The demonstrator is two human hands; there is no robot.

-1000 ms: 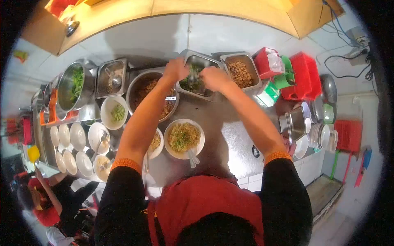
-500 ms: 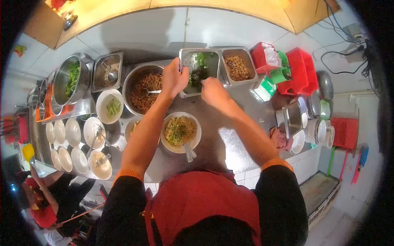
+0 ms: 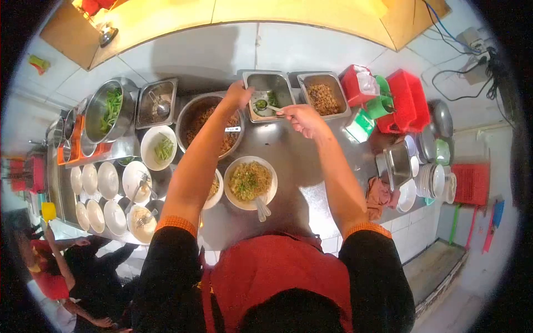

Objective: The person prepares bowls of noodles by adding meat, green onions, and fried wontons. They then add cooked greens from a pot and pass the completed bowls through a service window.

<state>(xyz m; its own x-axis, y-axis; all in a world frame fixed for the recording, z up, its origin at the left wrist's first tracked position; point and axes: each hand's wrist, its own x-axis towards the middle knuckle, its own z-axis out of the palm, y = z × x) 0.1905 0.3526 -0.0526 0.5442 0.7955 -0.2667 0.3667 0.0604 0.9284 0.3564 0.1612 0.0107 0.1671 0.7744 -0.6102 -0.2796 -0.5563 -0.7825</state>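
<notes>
My left hand is closed on the left rim of a rectangular steel pan. A few chopped greens lie in this pan. In my right hand the handle of a spoon is pinched; its bowl, with greens in it, is over the pan. Nearer to me stands a white bowl of noodles topped with greens, a spoon or fork handle leaning out of its front. Left of the pan is a round steel bowl of brown minced topping, partly behind my left forearm.
A pan of brown chopped topping adjoins on the right, near red baskets. Several white bowls line the left, below a pot of green vegetables. Stacked plates are at right. Another person is at lower left.
The steel pan, tilted up before, now sits lower and flatter. My right hand has moved slightly right, and the spoon with greens now shows. The view has shifted a little.
</notes>
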